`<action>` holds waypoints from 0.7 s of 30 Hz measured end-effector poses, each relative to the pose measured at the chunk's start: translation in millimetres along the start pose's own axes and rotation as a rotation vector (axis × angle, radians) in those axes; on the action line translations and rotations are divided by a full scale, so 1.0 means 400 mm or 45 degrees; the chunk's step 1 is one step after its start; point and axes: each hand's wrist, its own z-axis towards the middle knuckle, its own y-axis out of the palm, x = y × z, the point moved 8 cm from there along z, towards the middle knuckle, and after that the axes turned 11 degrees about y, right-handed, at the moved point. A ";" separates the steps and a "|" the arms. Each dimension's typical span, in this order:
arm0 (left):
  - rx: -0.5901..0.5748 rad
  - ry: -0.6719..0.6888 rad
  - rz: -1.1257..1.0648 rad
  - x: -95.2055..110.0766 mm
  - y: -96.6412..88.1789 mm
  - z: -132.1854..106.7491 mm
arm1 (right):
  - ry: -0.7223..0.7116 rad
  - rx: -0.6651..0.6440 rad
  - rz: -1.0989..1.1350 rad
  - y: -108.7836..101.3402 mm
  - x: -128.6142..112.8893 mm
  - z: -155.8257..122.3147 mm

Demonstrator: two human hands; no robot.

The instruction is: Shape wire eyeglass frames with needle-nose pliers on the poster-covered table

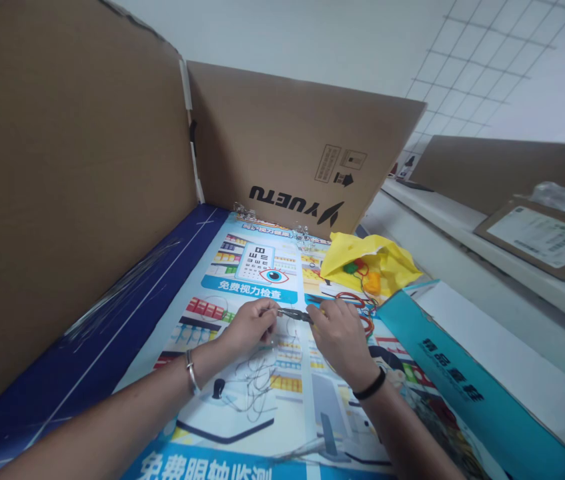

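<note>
In my right hand (pixel 339 333) is a pair of pliers (pixel 296 315), its dark jaws pointing left at the fingertips of my left hand (pixel 255 321). My left hand is closed in a pinch on what looks like a thin wire; its end at the jaws is too fine to make out. Below the hands lie loose curled wires (pixel 257 383) on the printed poster sheet (pixel 289 373). Scissors with red handles (pixel 352 298) rest just beyond my right hand, partly hidden by it.
A yellow bag (pixel 345 257) with green and orange pieces lies at the back right. Long straight wires (pixel 122 290) run along the left. Cardboard panels (pixel 272 133) stand behind and at left. A teal box (pixel 442 360) flanks the right. Small clear-wrapped bits (pixel 302 235) sit at the back.
</note>
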 end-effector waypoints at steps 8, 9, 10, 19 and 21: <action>-0.023 -0.016 -0.009 -0.012 -0.003 0.001 | 0.024 -0.042 0.039 0.005 -0.003 0.000; -0.029 -0.022 -0.005 -0.013 -0.005 0.002 | 0.025 -0.043 0.051 0.005 -0.001 0.000; -0.038 -0.031 -0.002 -0.014 -0.008 0.004 | 0.025 -0.040 0.075 0.005 0.003 0.001; -0.138 -0.054 -0.141 0.001 -0.021 0.013 | 0.120 0.003 0.509 0.055 0.086 -0.008; -0.190 -0.040 -0.159 0.004 -0.014 0.010 | 0.108 -0.071 0.557 0.076 0.083 -0.010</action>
